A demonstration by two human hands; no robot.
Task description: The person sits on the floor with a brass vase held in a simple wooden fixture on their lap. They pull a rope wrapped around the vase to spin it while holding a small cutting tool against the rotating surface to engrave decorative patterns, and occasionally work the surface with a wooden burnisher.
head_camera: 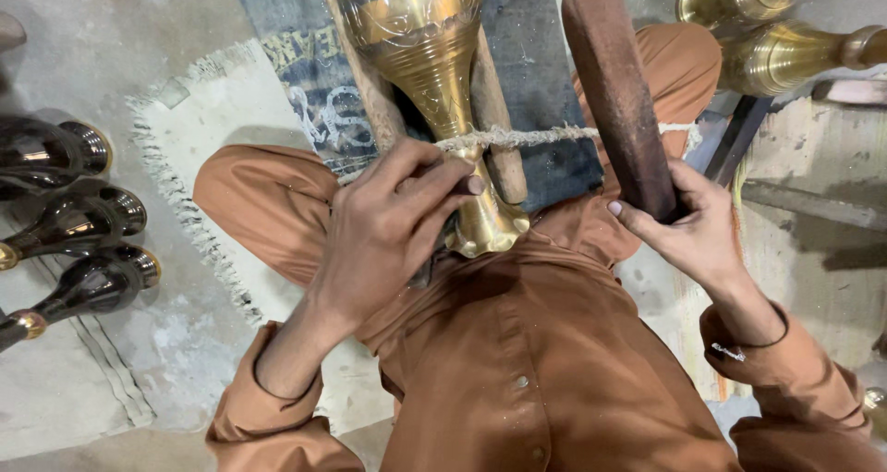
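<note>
Left hand (388, 227) closes its grip on a small tool against the rope-tied brass vase (434, 75); right hand (688, 223) grips a wooden mallet (614, 93).

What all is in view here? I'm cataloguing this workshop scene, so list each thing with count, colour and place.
engraved brass vase: one, gold, centre, lying between wooden rails
rope: one, pale, across the vase neck
wooden mallet: one, reddish brown, upper right
dark vases: three, black with gold rims, left floor
plain brass vases: two, gold, top right
fringed mat: one, off-white, floor
left hand: fingers holding a small tool on the vase neck
right hand: gripping the mallet
</note>
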